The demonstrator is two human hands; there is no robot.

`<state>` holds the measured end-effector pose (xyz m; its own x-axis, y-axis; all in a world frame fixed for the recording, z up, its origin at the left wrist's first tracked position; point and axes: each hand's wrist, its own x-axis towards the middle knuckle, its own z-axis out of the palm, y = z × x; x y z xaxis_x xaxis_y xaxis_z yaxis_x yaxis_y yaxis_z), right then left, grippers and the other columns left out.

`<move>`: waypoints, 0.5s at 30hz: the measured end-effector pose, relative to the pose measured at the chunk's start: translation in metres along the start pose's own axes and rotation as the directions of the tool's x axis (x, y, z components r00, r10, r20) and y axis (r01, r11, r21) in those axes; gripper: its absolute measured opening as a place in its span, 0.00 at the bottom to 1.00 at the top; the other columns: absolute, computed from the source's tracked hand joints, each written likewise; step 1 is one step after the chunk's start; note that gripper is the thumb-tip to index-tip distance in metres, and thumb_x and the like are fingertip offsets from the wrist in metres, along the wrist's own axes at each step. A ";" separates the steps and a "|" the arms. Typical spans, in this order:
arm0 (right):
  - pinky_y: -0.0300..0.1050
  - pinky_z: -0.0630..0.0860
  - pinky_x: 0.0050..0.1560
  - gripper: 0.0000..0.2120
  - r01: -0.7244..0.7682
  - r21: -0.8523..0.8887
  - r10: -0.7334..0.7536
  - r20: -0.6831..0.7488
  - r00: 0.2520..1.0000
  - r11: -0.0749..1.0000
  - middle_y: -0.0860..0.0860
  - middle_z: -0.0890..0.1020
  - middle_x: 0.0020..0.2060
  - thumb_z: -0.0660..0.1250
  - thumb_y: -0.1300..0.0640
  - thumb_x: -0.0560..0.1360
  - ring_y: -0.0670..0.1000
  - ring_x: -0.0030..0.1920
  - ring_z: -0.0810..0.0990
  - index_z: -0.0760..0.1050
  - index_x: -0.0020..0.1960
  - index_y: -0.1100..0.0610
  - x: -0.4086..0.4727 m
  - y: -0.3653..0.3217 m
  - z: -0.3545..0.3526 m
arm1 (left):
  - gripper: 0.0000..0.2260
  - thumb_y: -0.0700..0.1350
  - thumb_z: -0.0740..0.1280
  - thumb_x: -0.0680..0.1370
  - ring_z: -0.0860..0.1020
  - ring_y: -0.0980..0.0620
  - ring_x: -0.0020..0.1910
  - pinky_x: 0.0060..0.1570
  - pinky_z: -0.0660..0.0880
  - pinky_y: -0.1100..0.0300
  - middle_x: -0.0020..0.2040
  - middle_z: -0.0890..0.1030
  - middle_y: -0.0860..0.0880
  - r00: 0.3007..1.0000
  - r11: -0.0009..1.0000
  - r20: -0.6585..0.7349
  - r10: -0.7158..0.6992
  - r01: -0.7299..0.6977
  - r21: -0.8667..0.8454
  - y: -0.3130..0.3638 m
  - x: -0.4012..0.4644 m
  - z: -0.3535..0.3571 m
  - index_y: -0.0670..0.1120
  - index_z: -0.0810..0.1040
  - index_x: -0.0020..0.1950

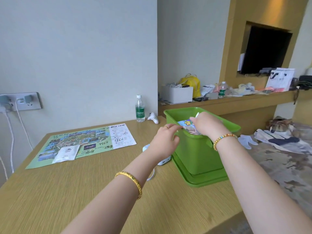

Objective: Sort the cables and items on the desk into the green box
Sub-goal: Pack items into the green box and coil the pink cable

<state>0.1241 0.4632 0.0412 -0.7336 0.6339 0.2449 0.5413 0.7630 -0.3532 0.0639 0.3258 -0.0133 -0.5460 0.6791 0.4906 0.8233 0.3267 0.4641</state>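
The green box (197, 157) stands on its green lid (207, 180) at the desk's right edge. Over the box's open top, my left hand (164, 141) and my right hand (206, 124) both pinch a colourful cartoon packet (186, 124), which dips into the box. A white charger block with its cable (163, 162) lies on the desk just left of the box, mostly hidden behind my left arm. Further left lie a printed map sheet (87, 142) and a white sachet (66, 153) on top of it.
A water bottle (140, 109) and a small white controller (153, 117) stand near the wall behind the box. A wall socket (20, 101) with plugged chargers and white cables is at the far left. A cluttered shelf (236, 100) runs behind; a bed (283, 159) lies right.
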 end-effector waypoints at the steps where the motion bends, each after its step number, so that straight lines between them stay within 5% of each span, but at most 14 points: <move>1: 0.48 0.67 0.49 0.20 0.044 0.002 -0.044 -0.041 0.998 0.999 0.52 0.72 0.31 0.53 0.49 0.80 0.58 0.44 0.73 0.62 0.30 0.55 -0.004 -0.007 0.000 | 0.20 0.37 0.57 0.77 0.66 0.47 0.66 0.61 0.65 0.60 0.68 0.70 0.46 1.000 1.000 -0.020 -0.016 0.016 -0.003 -0.007 -0.004 -0.003 0.46 0.71 0.68; 4: 0.53 0.67 0.54 0.16 0.249 0.069 -0.215 -0.317 0.924 0.966 0.56 0.75 0.40 0.53 0.57 0.79 0.60 0.51 0.74 0.68 0.33 0.55 -0.022 -0.033 0.017 | 0.19 0.37 0.57 0.77 0.68 0.47 0.65 0.59 0.65 0.60 0.67 0.71 0.45 0.993 0.995 -0.060 -0.097 0.097 0.010 -0.036 -0.015 -0.012 0.46 0.71 0.67; 7: 0.52 0.67 0.52 0.11 0.437 0.145 -0.316 -0.500 0.806 0.887 0.55 0.79 0.50 0.56 0.60 0.78 0.60 0.52 0.72 0.77 0.51 0.57 -0.037 -0.068 0.055 | 0.19 0.37 0.57 0.77 0.68 0.46 0.64 0.60 0.64 0.61 0.67 0.71 0.44 0.968 0.974 -0.117 -0.223 0.226 0.019 -0.071 -0.030 -0.021 0.45 0.71 0.67; 11: 0.50 0.66 0.56 0.14 0.436 0.144 -0.380 -0.302 0.874 0.888 0.54 0.76 0.56 0.55 0.59 0.78 0.57 0.57 0.70 0.72 0.60 0.56 -0.046 -0.094 0.126 | 0.22 0.40 0.57 0.78 0.61 0.43 0.71 0.68 0.60 0.52 0.73 0.63 0.43 0.885 0.876 -0.172 -0.432 0.457 0.155 -0.124 -0.055 -0.033 0.46 0.63 0.72; 15: 0.54 0.61 0.64 0.20 0.232 -0.020 -0.233 -0.077 0.969 0.973 0.57 0.67 0.67 0.53 0.50 0.79 0.59 0.68 0.63 0.63 0.69 0.55 -0.037 -0.091 0.177 | 0.25 0.46 0.57 0.79 0.49 0.43 0.76 0.73 0.50 0.46 0.77 0.51 0.43 0.783 0.728 -0.183 -0.594 0.620 0.293 -0.177 -0.083 -0.049 0.49 0.55 0.75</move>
<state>0.0295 0.3479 -0.0959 -0.8055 0.4466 0.3896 0.3645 0.8916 -0.2686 -0.0443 0.1796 -0.1001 -0.9451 0.2177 0.2437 0.3060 0.8513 0.4263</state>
